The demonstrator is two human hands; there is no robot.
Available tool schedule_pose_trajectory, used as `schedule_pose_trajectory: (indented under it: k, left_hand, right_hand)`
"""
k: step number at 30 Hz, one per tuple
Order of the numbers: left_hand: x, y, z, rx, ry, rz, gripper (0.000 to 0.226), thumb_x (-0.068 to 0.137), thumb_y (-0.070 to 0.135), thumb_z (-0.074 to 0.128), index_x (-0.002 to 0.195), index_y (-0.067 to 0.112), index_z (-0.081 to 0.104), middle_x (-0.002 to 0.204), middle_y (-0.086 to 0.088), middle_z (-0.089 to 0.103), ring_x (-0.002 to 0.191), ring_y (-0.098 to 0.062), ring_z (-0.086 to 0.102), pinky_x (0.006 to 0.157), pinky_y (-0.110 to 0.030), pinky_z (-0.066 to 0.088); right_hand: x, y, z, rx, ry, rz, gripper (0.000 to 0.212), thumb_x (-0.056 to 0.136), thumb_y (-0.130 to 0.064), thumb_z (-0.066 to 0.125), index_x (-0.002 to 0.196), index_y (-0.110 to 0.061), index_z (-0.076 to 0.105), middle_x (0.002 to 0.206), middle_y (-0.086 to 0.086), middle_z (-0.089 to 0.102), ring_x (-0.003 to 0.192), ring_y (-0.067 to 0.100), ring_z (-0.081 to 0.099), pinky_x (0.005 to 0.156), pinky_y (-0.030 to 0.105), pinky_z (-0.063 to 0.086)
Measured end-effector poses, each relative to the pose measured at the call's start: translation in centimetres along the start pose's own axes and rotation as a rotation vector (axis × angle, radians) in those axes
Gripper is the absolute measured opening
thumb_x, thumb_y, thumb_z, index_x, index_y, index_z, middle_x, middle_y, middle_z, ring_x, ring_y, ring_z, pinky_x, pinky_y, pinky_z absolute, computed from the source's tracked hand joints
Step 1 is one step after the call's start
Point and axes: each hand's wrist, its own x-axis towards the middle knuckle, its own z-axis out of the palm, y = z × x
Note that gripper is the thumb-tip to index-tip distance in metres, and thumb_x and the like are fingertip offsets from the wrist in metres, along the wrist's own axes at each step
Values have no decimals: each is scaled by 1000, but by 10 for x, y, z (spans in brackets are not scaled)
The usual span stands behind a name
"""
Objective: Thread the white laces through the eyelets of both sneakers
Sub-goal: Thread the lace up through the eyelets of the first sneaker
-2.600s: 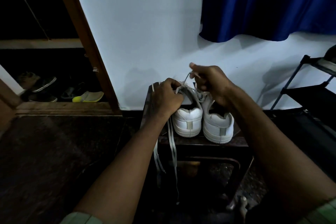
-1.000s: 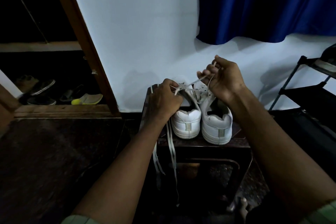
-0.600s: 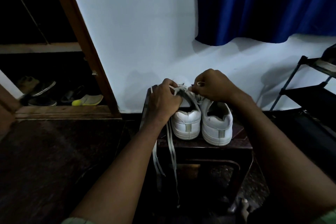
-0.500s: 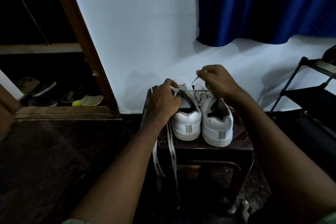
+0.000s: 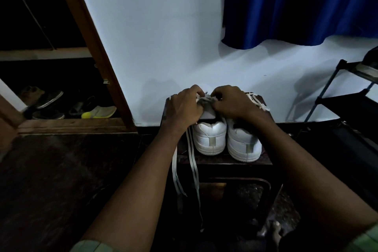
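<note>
Lacing the left white leather sneaker (image 5: pixel 209 136), both hands, left hand (image 5: pixel 185 106) and right hand (image 5: pixel 233 102), pinch its flat white lace (image 5: pixel 204 99); next, the tip must find the next eyelet.

1. A small dark wooden stool (image 5: pixel 223 162) with a glossy top is standing on the dark floor (image 5: pixel 61 170), against the pale wall.
2. Two white low-top sneakers (image 5: pixel 210 138) are sitting side by side on its top, heels facing the camera.
3. Flat white laces (image 5: pixel 192 161) are hanging over its front edge.
</note>
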Motion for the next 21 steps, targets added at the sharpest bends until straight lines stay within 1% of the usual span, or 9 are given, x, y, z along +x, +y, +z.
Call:
schedule_pose_trajectory:
  k: [2,5,8,12,14,16,19,20,21]
  left_hand:
    - [0,-2,-2,-13,-12,13,34,83,23,56,113,38,59,114,6,74,106,-31,67,92,-42,51]
    - [0,-2,-5,-20,-30,23,37,82,17,51,112,39,57,112,7,74,105,-30,67,90,-43,50]
    - [0,1,-3,-5,-43,23,46,76,19,41,112,45,52,107,6,71,102,-34,67,90,-47,51]
    - [-1,5,0,45,-29,55,48,78,18,40,114,48,52,105,5,65,99,-38,66,90,-48,53]
    - [0,5,0,66,-40,72,44,84,16,45,113,47,55,109,5,61,97,-38,65,90,-47,53]
    - [1,3,0,38,-43,97,42,88,9,50,110,42,61,115,5,55,94,-31,62,87,-39,50]
    - [1,9,0,-176,-34,96,33,87,-5,58,105,20,70,114,5,57,93,-9,53,71,-10,34]
    - [1,11,1,-355,-1,33,27,83,-7,62,95,17,69,106,4,60,89,-7,53,71,-9,35]
    - [2,13,0,-587,21,-56,26,78,-6,69,83,19,64,95,2,62,83,-9,55,74,-15,40]
  right_hand:
    - [7,6,0,125,7,70,21,83,-25,60,90,-16,77,93,6,75,91,25,66,84,40,55]
    - [12,9,-1,314,-21,177,26,76,-5,54,88,-1,77,88,22,73,73,23,62,69,33,51]
    - [11,8,-1,392,-6,219,37,64,-9,49,88,5,74,87,26,72,71,25,62,65,34,50]
    - [9,8,-1,442,3,225,43,57,-16,48,85,1,75,86,24,73,74,29,67,74,48,60]
    - [9,9,0,434,5,224,34,64,-14,53,84,-5,78,85,20,74,75,25,67,75,45,60]
    - [9,10,1,422,-1,224,25,74,-6,56,82,-8,79,83,17,75,76,23,66,71,38,56]
    - [10,10,2,395,12,204,25,77,-2,56,81,-8,79,79,14,73,80,25,66,74,37,53]
    - [10,10,3,387,20,206,26,76,-2,55,81,-10,79,80,11,74,83,28,68,78,39,55]
    - [10,10,3,382,25,213,27,75,-2,55,82,-12,80,81,11,75,87,30,70,81,41,57]
